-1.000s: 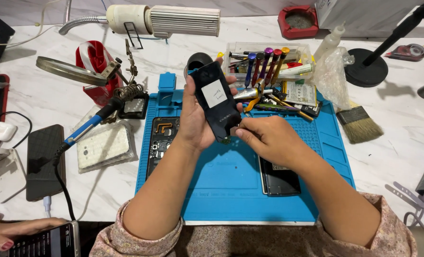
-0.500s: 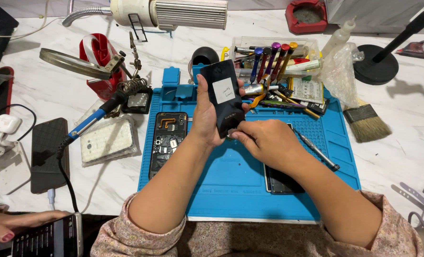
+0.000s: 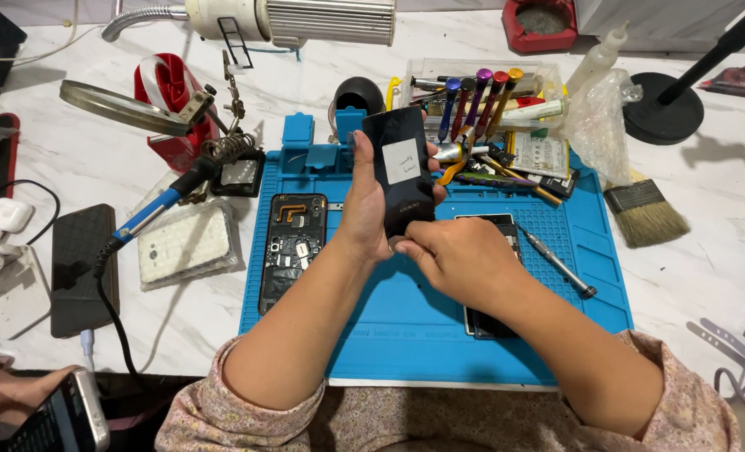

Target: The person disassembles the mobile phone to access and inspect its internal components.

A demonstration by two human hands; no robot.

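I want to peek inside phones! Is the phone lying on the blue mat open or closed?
Open. The phone lies on the blue mat with its back off, its circuit parts and an orange ribbon showing.

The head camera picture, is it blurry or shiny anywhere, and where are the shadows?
Head view: sharp overall, both hands crisp, the left hand gripping the black phone part, the right hand at its lower end; soft shadows fall beside the round black stand base and brush; the marble table shows no strong glare.
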